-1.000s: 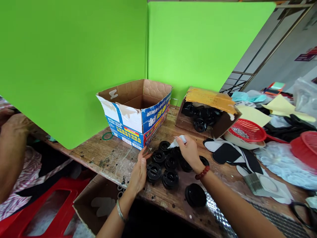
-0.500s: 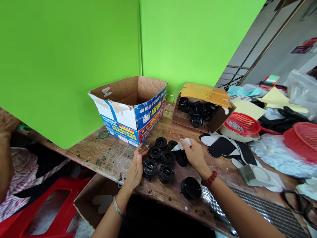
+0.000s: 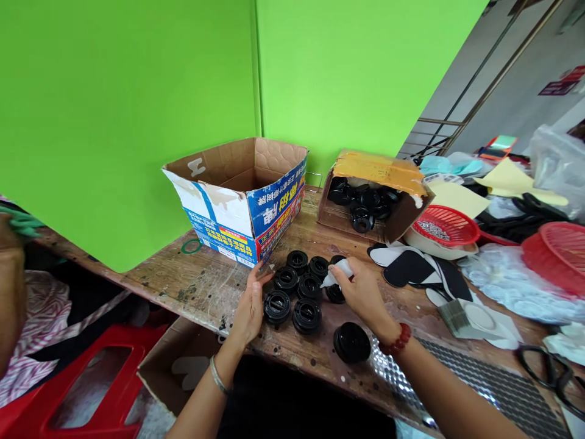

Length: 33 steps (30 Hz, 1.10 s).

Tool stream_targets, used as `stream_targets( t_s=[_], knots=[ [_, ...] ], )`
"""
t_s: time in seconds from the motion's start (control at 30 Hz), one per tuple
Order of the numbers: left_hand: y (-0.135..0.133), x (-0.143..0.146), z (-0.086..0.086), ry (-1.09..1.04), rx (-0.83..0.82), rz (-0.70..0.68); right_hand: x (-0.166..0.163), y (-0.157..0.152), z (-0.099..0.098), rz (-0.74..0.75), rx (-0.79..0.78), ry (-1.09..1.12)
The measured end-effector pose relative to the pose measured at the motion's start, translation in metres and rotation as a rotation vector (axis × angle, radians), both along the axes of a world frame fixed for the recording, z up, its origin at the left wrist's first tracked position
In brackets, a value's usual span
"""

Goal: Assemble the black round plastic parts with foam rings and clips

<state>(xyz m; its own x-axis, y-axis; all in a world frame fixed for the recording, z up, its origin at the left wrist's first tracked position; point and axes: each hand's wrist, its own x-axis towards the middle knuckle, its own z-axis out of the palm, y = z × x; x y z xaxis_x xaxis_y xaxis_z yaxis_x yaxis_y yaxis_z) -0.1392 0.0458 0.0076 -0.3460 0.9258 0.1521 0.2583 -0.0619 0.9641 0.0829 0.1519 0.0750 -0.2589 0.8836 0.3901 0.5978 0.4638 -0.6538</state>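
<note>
The left hand (image 3: 249,311) extends forward, fingers (image 3: 255,277) loosely spread; the right hand (image 3: 364,297) curls, pinching.

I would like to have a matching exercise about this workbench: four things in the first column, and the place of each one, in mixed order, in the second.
Things
1. small white bottle
2. green ring
3. left hand
4. box with yellow top

Places
A. stretched out beside the round black parts
B. behind those parts, with more black pieces inside
C. gripped by the right hand
D. on the table, by the blue and white box

Right pairs: 1-C, 2-D, 3-A, 4-B
</note>
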Motion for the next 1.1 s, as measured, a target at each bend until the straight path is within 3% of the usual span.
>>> stream_targets(
  t_s=[0.23,0.53,0.9,1.1],
  knots=[
    [0.001,0.0,0.001,0.007,0.011,0.0,-0.017,-0.016,0.002,0.083,-0.057,-0.006],
    [0.001,0.0,0.0,-0.003,0.009,-0.004,-0.043,0.006,-0.002,0.024,-0.044,0.115],
    [0.001,0.0,0.0,0.021,-0.01,0.001,0.003,0.042,-0.01,-0.088,-0.395,0.455],
    [0.001,0.0,-0.001,0.019,-0.002,0.01,0.017,0.056,-0.008,-0.188,-0.345,0.476]
  ],
)
